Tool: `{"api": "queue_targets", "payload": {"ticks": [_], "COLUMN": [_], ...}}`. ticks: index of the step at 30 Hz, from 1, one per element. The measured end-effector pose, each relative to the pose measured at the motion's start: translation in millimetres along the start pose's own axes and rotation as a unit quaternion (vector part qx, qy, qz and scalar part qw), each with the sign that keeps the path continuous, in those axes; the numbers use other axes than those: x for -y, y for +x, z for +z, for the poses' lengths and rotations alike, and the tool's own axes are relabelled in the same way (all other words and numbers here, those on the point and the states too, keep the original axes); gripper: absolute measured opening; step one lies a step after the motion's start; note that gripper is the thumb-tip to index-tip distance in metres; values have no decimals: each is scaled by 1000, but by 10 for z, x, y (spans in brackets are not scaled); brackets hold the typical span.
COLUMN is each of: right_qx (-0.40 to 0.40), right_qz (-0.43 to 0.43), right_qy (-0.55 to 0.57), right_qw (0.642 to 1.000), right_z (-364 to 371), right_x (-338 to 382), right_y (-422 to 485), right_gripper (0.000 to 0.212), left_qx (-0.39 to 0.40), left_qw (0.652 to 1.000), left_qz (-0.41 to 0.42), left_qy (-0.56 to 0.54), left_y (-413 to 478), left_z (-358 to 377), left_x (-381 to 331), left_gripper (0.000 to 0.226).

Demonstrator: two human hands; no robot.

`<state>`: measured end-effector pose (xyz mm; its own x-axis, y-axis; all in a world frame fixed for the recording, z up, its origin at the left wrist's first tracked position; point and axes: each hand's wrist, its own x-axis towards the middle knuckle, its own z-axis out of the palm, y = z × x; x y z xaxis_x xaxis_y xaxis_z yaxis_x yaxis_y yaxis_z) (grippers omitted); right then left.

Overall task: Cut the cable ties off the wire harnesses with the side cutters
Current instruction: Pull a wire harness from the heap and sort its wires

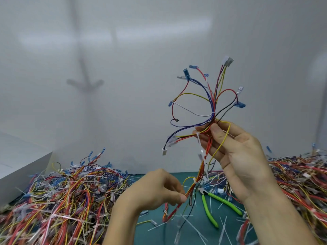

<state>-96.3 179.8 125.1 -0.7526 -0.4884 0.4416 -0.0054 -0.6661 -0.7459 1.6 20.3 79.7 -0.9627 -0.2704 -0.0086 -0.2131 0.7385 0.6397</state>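
No readable text, label, brand or number shows anywhere here.

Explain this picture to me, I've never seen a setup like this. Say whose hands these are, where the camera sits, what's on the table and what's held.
There is no machine here. A person works bare-handed, and the single picture comes from a camera worn on the head, looking forward and down. The right hand grips a wire harness just below where its coloured wires fan out. The left hand pinches the same harness lower down. A white cable tie binds the bundle just above the right hand. On the green mat lie the side cutters with green handles, held by neither hand, among loose white cut ties. A left pile and a right pile of tangled harnesses flank the mat.
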Motion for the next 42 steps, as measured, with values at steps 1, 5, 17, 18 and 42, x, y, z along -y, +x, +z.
{"api": "queue_targets", "payload": {"ticks": [1, 5, 17, 18, 42], "right_qx": [-1, -2, -18, -19, -47], "right_qz": [0, 6, -4, -4, -1], "right_qy": [5, 20, 36, 35, 67], "right_qw": [1000, 1000, 999, 999, 997], "right_z": [-2, -6, -4, -6, -40], "right_x": [5, 8, 9, 11, 17], "right_y": [-2, 5, 15, 14, 40], "right_gripper": [16, 13, 16, 18, 14], "left_qx": [9, 39, 20, 16, -80], "left_qw": [1000, 999, 996, 996, 992], "left_qz": [-9, -33, -81, -84, -100], "left_qy": [-2, -18, -17, -25, -10], "left_y": [0, 3, -24, -22, -33], "left_z": [8, 21, 4, 4, -40], "left_x": [14, 49, 62, 65, 179], "left_gripper": [19, 24, 37, 37, 42]}}
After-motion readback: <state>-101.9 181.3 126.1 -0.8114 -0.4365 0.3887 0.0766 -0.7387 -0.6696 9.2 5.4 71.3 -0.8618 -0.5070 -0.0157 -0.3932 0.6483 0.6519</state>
